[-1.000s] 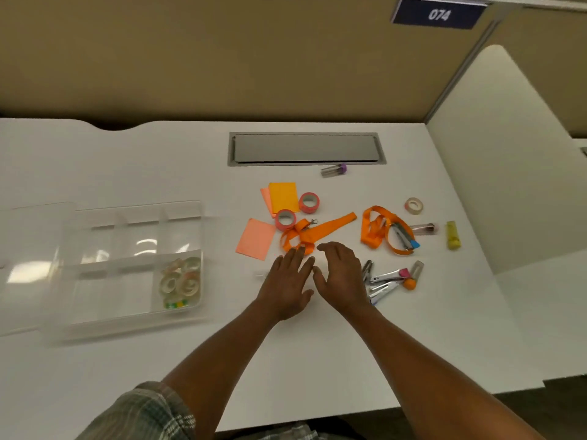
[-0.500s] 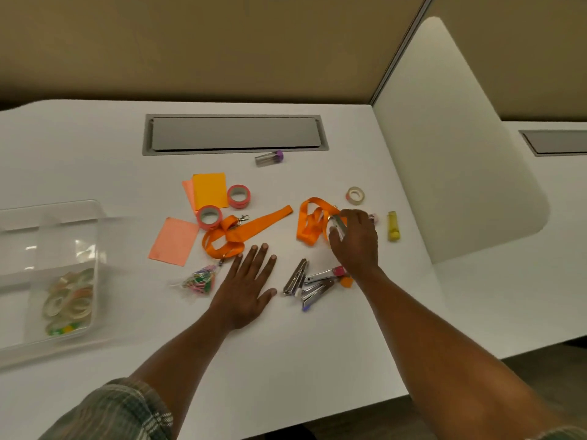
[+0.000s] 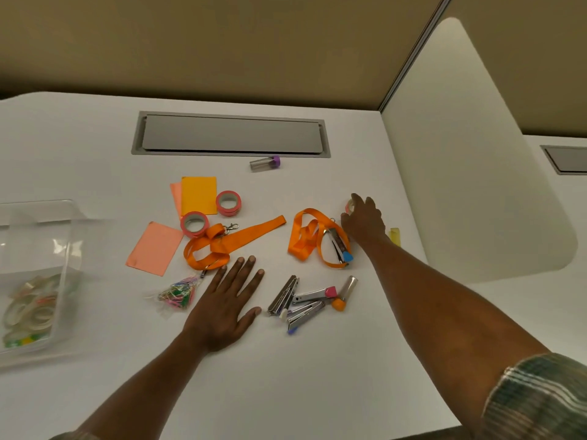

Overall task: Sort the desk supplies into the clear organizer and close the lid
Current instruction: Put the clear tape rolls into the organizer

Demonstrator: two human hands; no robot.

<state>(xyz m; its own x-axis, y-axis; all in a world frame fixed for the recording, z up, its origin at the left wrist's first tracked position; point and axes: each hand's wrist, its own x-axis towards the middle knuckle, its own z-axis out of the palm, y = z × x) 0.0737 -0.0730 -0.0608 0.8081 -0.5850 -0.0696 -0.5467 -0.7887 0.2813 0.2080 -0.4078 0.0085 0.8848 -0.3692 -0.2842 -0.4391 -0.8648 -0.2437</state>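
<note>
Head view. Item: small tape roll (image 3: 349, 207), lying far R on desk (image 3: 317, 376), near orange lanyard (image 3: 305, 239). R hand (image 3: 363, 221) is covering it; grip hidden, can't tell if pinching. L hand (image 3: 226, 301) is resting flat, fingers spread. Clear organizer (image 3: 68, 249) is sitting far L. Roll prob. light, stiff; best pinching core & outer rim.

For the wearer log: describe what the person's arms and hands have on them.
The left hand and right hand are bare: no gloves, rings or watch show. The forearms are uncovered too. The right sleeve is a plaid of muted green, grey and white stripes. Only a sliver of the left sleeve shows at the bottom edge.
</note>
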